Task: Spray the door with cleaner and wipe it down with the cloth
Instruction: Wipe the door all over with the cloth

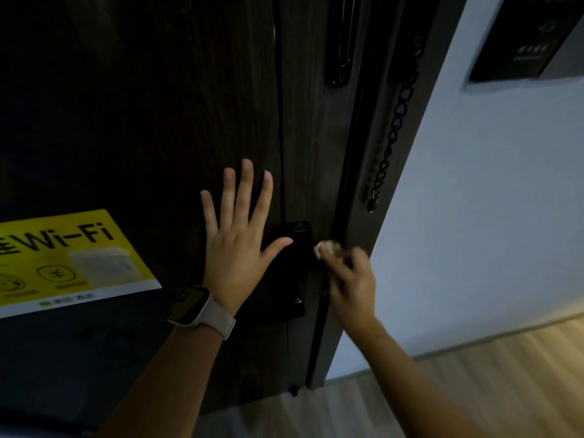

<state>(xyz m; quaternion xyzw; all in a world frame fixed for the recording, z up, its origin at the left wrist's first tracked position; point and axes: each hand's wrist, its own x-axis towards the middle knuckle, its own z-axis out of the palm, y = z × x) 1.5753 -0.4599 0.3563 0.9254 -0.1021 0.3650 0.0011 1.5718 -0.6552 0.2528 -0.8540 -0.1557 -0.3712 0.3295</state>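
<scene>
The dark wood door (151, 128) fills the left and middle of the head view. My left hand (235, 238) lies flat on it with fingers spread, the thumb resting on the black lock plate (292, 273); a watch is on that wrist. My right hand (349, 279) is blurred and pinches a small pale wad (327, 248), which looks like cloth, against the door's edge beside the lock plate. No spray bottle is in view.
A yellow Wi-Fi sign (63, 257) is stuck on the door at the left. A black chain (392, 134) hangs on the door frame above my right hand, with a black slide latch (343, 42) higher up. White wall (489, 200) and wooden floor (474, 390) lie to the right.
</scene>
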